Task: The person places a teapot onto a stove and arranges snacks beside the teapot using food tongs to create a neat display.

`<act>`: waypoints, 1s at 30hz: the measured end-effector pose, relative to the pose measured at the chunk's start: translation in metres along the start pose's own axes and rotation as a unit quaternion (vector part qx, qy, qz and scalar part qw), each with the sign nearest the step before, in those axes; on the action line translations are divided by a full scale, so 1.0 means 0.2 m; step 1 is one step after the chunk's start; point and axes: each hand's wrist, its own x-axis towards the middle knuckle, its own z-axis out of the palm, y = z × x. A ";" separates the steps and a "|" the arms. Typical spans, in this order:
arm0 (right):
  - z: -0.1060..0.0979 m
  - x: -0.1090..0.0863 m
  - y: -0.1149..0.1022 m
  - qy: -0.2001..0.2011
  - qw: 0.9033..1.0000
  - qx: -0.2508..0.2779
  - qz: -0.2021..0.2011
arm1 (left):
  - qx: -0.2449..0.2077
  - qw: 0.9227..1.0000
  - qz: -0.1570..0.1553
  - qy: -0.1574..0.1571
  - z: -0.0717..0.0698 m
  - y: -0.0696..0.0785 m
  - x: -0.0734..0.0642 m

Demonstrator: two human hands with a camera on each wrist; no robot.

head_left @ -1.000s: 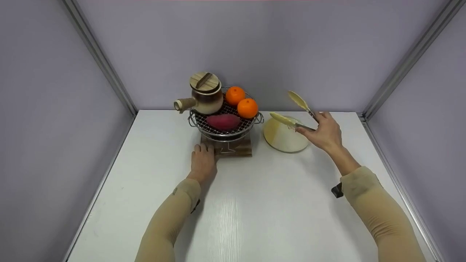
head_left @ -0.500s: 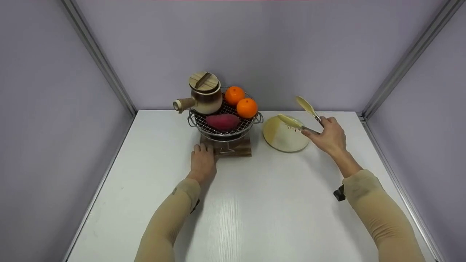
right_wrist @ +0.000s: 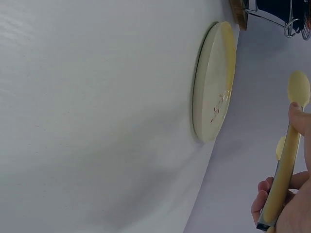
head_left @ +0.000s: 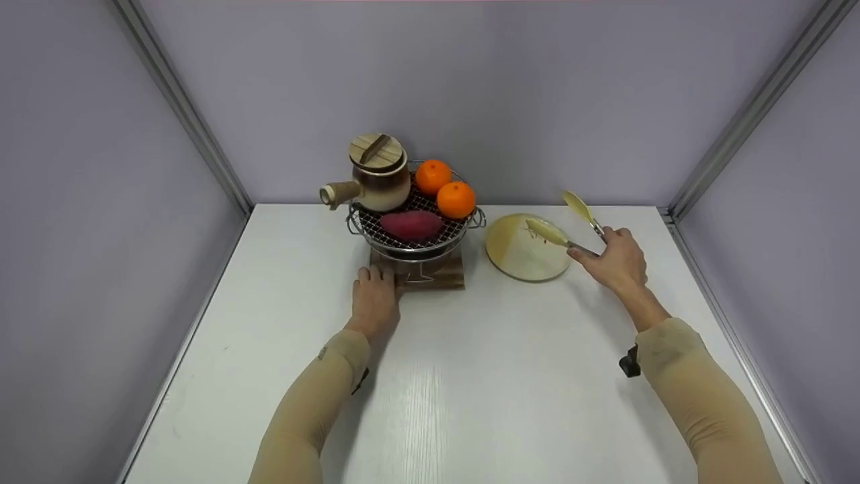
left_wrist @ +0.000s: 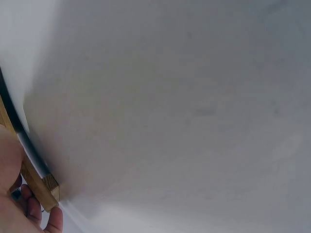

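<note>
My right hand (head_left: 617, 259) grips yellow-tipped tongs (head_left: 547, 232), their two arms spread apart with nothing between the tips. One tip overlaps the round cream-and-yellow plate (head_left: 517, 262) in the head view. In the right wrist view the tongs (right_wrist: 284, 174) lie along the palm, thumb near one tip. My left hand (head_left: 374, 296) holds the front left corner of the wooden base (head_left: 437, 279) under the grill; the left wrist view shows fingers curled at the wood's end (left_wrist: 39, 187). On the grill's wire mesh (head_left: 376, 228) sit a red sweet potato (head_left: 411, 225) and two oranges (head_left: 456, 200).
A brown and cream teapot (head_left: 383, 188) with a wooden lid (head_left: 376, 150) stands at the grill's back left, its side handle (head_left: 340, 193) jutting left past the rim. Grey walls (head_left: 430, 81) enclose the white table (head_left: 497, 376) at the back and both sides.
My right hand has moved right and slightly toward me with the tongs, uncovering more of the plate. The left hand and the things on the grill stay put.
</note>
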 end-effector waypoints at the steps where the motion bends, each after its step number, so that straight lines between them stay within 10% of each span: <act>1: 0.00 0.00 0.01 -0.002 1.000 -0.001 0.004 | -0.001 1.000 -0.001 -0.002 0.00 0.00 0.00; 23: 0.04 -0.02 0.20 -0.018 0.996 -0.005 0.082 | 0.003 0.998 -0.023 -0.052 -0.07 0.04 0.00; 30: 0.06 -0.03 0.26 0.012 0.996 -0.016 0.085 | -0.013 1.000 -0.018 -0.021 -0.07 0.04 -0.01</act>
